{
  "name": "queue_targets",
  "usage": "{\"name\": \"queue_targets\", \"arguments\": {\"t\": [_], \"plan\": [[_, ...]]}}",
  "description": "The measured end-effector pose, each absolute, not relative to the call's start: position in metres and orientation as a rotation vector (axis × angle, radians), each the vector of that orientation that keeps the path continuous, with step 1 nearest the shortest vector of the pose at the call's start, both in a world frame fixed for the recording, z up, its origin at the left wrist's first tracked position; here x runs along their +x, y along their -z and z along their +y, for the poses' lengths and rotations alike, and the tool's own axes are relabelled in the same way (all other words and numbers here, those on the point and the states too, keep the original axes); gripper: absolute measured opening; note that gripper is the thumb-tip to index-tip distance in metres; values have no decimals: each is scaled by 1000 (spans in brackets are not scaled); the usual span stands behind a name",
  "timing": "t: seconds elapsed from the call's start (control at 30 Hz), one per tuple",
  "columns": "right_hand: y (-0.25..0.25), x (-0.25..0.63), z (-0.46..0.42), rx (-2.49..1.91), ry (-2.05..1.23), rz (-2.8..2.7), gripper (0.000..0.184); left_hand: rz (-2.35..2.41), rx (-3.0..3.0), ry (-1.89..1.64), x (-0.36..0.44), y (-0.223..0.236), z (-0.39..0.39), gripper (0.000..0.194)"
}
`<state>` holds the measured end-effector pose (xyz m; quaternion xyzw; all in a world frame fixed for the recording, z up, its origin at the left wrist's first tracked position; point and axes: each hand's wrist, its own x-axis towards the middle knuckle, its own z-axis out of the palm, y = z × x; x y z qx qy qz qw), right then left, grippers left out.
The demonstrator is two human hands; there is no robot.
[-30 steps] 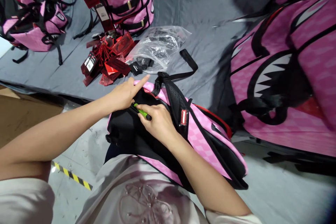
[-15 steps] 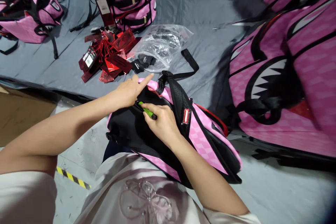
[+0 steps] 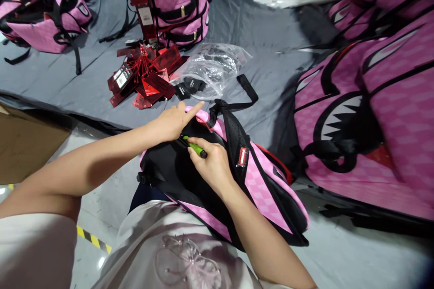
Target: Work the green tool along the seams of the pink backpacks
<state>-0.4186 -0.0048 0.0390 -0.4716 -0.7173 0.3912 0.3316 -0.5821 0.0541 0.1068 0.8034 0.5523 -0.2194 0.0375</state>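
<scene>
A pink-and-black backpack (image 3: 210,180) lies on its front across my lap and against the table edge, its black back panel facing up. My left hand (image 3: 174,122) is closed on the backpack's upper edge, with one finger stretched along the pink piping; its other fingers are partly hidden. Just beside it, my right hand (image 3: 213,160) grips a slim green tool with a black end (image 3: 195,147). The tool's tip meets the black fabric close to my left hand, and I cannot make out its exact kind. A black shoulder strap (image 3: 233,131) with a red label runs along the right side.
On the grey cloth-covered table (image 3: 267,31) lie a heap of red hang tags (image 3: 145,76) and a clear plastic bag (image 3: 217,65). Pink backpacks stand upright at the back (image 3: 183,4), left (image 3: 44,22) and right (image 3: 373,122). A cardboard box (image 3: 30,144) is at the left.
The view has tilted slightly, so the table things sit lower in the picture. Both hands keep their hold, and the green tool stays at nearly the same spot on the backpack.
</scene>
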Motion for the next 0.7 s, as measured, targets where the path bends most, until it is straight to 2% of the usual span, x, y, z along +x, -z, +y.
{"name": "queue_targets", "arguments": {"t": [0.27, 0.43, 0.6, 0.7], "plan": [[-44, -401, 0, -1079, -1128, -1914, 34, 1674, 2464, 655, -583, -106, 54, 97], [-49, -403, -1, -1046, -1170, -1898, 17, 1691, 2463, 657, -584, -104, 55, 97], [-48, -415, 1, -1165, -1185, -1877, 28, 1676, 2476, 663, -586, -105, 55, 90], [-47, -413, 4, -1166, -1189, -1901, 26, 1674, 2480, 669, -585, -106, 54, 91]]}}
